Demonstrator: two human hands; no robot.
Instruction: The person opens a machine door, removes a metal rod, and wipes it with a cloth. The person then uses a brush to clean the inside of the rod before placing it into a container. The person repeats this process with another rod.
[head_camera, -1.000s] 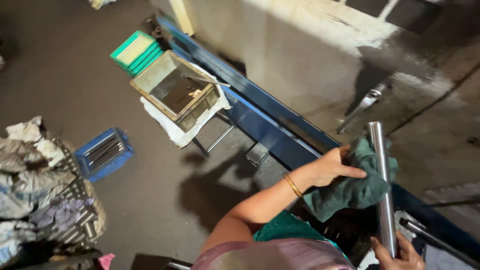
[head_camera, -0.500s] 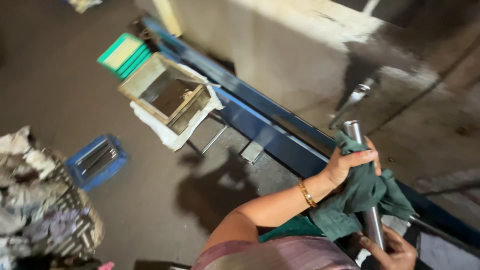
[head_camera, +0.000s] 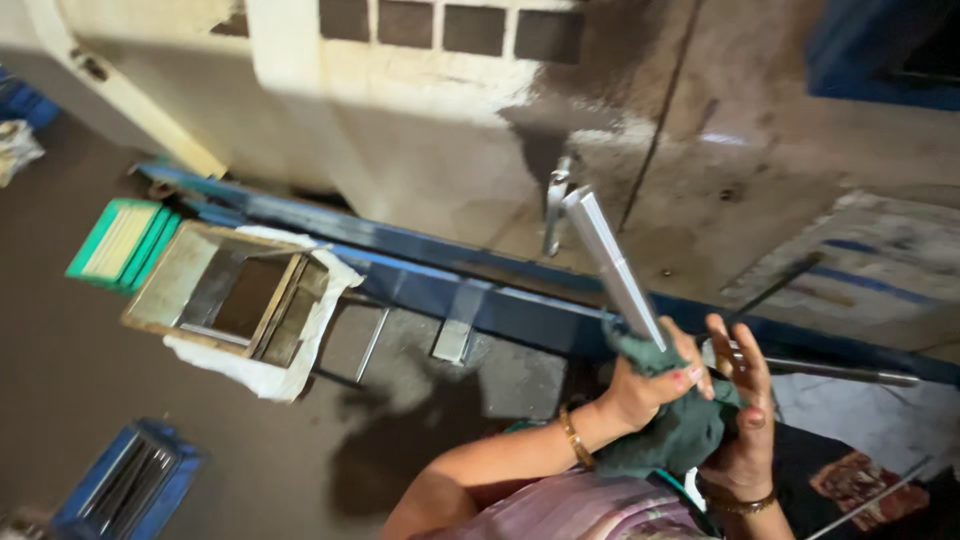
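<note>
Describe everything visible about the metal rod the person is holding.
The metal rod is a long, straight, silvery bar with a dull shine, tilted so its free end points up and away. Its lower part is wrapped in a dark green cloth, which the left hand grips around it; the right hand supports cloth and rod from below.

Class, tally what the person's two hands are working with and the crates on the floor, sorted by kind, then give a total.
Metal rod: 1
Green cloth: 1
Blue crate: 1
Green crate: 1
Wooden box: 1
Total: 5
</note>
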